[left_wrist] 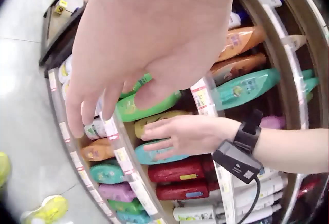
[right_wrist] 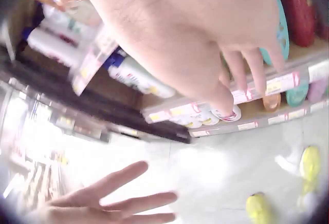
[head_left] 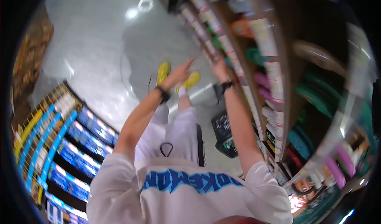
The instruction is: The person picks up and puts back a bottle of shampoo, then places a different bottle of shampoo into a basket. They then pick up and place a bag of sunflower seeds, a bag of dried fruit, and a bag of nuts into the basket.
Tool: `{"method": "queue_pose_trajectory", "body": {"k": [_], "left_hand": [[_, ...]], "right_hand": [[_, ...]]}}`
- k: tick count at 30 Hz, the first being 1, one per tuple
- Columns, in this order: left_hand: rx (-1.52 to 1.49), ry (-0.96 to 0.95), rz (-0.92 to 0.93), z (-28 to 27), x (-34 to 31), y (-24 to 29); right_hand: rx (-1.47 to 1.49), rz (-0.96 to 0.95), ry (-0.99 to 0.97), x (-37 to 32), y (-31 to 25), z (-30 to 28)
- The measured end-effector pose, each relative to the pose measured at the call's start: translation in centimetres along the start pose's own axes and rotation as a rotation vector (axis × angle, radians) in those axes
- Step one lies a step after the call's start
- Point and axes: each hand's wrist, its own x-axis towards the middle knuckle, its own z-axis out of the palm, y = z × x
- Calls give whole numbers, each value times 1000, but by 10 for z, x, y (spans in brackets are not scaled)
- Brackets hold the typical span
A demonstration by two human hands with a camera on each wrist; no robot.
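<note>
My left hand [head_left: 181, 74] [left_wrist: 149, 34] [right_wrist: 115, 203] is held out over the floor beside the shelving, its fingers spread and nothing in them. My right hand [head_left: 220, 69] [left_wrist: 187, 135] [right_wrist: 205, 39] is at the shelf front, fingers extended and empty. In the left wrist view it overlaps a blue bottle [left_wrist: 177, 152] and a yellow bottle [left_wrist: 167, 118]; contact cannot be told. A green bottle [left_wrist: 154, 109] lies beyond the left hand's fingers, with red bottles [left_wrist: 177, 170] lower down. A white bottle with a blue cap [right_wrist: 136, 77] lies beside the right hand in the right wrist view.
Shelves with price-label strips [head_left: 274, 79] run along the right. A black basket [head_left: 221, 126] stands on the floor [head_left: 147, 37] by the shelving. A wire rack [head_left: 59, 101] with blue packages [head_left: 81, 150] is at the left. Yellow shoes [head_left: 163, 71] show below the hands.
</note>
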Motion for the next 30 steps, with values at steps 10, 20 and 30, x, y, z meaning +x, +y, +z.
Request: {"method": "queue_pose_trajectory", "body": {"k": [10,20,30], "left_hand": [[-39,-454,-548,-207,-242,118],[714,-777,69,-133,-130,254],[766,-1343,223,69,-103,299]], "right_hand": [[-36,382,114,-362,95,-11],[519,937,351,-598,72,179],[1067,1429,660,-695,-121,328]]}}
